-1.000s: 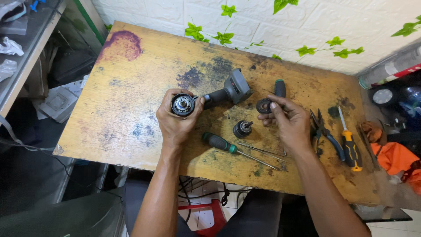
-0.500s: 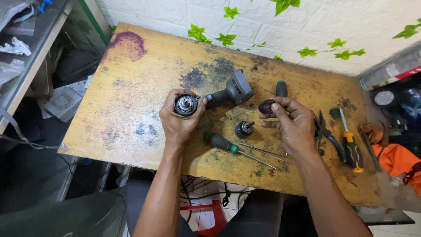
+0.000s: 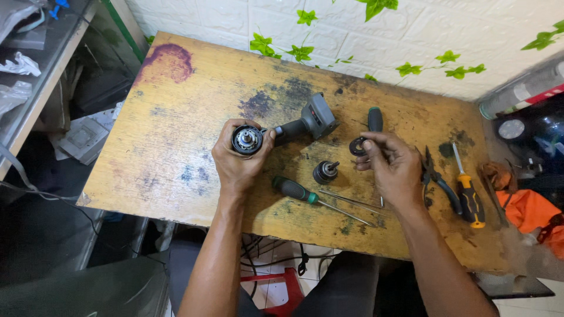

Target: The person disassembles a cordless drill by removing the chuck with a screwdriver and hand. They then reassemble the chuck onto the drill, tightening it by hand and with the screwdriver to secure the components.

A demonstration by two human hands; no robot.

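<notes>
Held drill (image 3: 276, 132), separate black ring (image 3: 356, 146)

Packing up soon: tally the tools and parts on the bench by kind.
Screwdrivers: 3
Pliers: 1
Drill body, in left hand: 1
Drill chuck: 1
Black ring, in right hand: 1
Total: 7

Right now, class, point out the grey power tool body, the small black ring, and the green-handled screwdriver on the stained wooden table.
grey power tool body (image 3: 314, 117), head view, on its grey rear housing.
small black ring (image 3: 356, 146), head view, on the ring's rim in the right hand.
green-handled screwdriver (image 3: 294, 189), head view, on its handle.
</notes>
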